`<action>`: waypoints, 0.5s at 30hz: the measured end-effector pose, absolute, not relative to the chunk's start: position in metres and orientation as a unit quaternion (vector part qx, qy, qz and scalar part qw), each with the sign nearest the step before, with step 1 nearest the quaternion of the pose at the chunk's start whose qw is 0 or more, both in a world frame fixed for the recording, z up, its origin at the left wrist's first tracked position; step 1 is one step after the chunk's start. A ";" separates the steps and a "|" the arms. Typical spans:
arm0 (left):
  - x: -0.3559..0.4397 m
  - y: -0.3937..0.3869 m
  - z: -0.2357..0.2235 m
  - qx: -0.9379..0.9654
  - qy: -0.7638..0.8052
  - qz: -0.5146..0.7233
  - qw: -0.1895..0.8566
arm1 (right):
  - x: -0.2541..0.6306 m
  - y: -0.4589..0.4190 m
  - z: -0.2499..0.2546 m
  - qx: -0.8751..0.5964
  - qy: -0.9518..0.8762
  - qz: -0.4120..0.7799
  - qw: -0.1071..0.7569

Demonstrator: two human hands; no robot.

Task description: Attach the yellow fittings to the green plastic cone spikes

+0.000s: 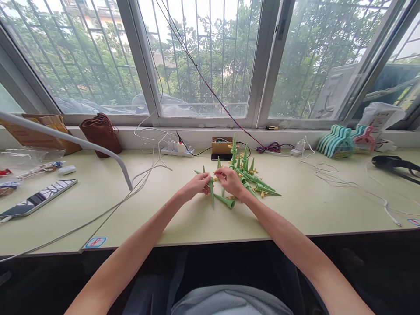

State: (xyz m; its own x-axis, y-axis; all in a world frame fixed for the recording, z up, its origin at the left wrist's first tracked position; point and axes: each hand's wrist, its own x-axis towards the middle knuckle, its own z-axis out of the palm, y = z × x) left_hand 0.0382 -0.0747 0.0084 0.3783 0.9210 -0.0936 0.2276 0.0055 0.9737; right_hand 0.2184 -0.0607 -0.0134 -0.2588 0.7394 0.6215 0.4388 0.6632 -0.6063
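In the middle of the desk, my left hand is closed around a green plastic spike piece, whose pointed arms stick out past the fingers. Close beside it on the right, my right hand pinches at a small yellowish part near the green piece; the fingertips are too small to show it clearly. A loose green cone with an open round end lies just below the hands. Behind and right of my right hand stands a cluster of green spikes with small yellow bits among them, several lying flat.
A small cardboard box stands behind the cluster, with a dark phone before it. A white power strip, loose cables and a brown pouch are at the left. Turquoise clips and a black strap lie right.
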 end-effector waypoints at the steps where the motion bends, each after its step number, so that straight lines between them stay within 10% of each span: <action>1: 0.038 -0.074 0.008 0.626 0.452 0.320 0.549 | 0.218 -0.061 -0.013 -0.375 -0.771 0.178 0.482; 15: 0.039 -0.073 0.003 0.583 0.427 0.334 0.605 | 0.215 -0.061 -0.013 -0.310 -0.734 0.291 0.529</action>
State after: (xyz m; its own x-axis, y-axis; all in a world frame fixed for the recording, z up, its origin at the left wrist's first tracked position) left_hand 0.0393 -0.0728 0.0032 0.4123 0.9020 -0.1284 0.0938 0.0981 0.9907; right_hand 0.2152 -0.0615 -0.0130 -0.2482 0.7640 0.5956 0.1475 0.6375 -0.7562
